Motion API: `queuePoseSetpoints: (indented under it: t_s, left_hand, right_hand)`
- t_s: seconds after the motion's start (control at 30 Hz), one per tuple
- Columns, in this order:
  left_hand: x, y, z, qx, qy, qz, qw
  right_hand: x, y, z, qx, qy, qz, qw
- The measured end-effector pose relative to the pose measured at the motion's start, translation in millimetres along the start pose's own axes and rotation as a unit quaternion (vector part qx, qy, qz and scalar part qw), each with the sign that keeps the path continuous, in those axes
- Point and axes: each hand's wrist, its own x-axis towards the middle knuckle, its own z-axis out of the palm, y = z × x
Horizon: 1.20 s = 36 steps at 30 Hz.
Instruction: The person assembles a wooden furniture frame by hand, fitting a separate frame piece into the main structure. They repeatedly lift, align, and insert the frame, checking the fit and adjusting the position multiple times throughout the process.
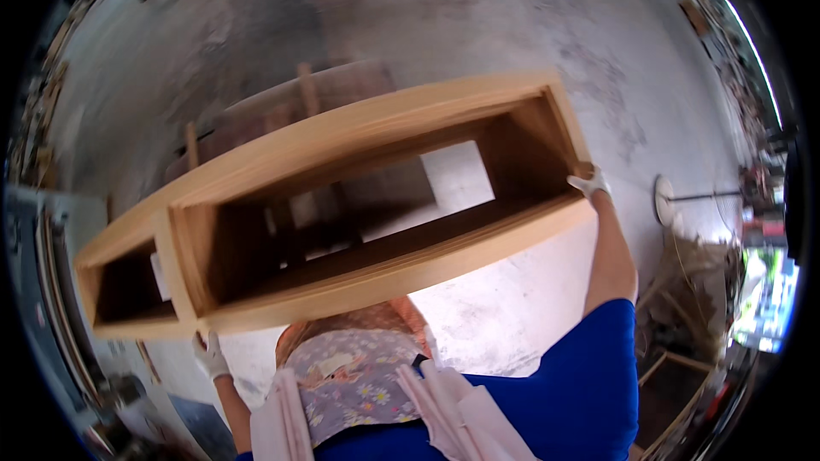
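Observation:
A long light-wood cabinet carcass (pixel 299 312) spans the view, tilted so that its right end is farther from me. It has one small and one large compartment, with openings through the back. My left hand (pixel 211 355), in a white glove, grips its near edge close to the divider between the compartments. Around the right end's near corner closes my right hand (pixel 591 182), also gloved, with that arm stretched out. Some fingers of both hands are hidden by the wood.
Beyond the carcass stands a low padded brown piece (pixel 350 85) with upright wooden sticks, partly hidden. At the right are a round-based stand (pixel 664 200), a bulky sack-like heap (pixel 696 286) and a wooden frame (pixel 679 401). Panels (pixel 55 282) line the left side.

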Motion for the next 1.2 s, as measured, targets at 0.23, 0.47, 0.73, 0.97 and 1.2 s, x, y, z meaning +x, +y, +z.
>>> queuePoseSetpoints:
  t_s: [0.23,0.47,0.73,0.97,1.2]
  left_hand:
    - [3,5,8,0.115,-0.079,0.045,0.989]
    - [1,-2,23,0.130,-0.110,0.056,0.984]
    - [-9,28,24,0.183,-0.115,0.050,0.975]
    - [-8,-21,31,0.148,-0.100,0.114,0.977]
    - [-26,80,32,0.277,-0.099,0.048,0.955]
  right_hand:
    - [-31,-85,-26,-0.107,-0.038,0.104,0.988]
    - [-22,-81,-31,-0.107,-0.076,0.078,0.988]
    - [-19,-75,-35,-0.143,-0.073,0.100,0.982]
    - [42,20,51,0.196,-0.081,0.047,0.976]
    - [65,73,37,-0.062,0.068,0.003,0.996]
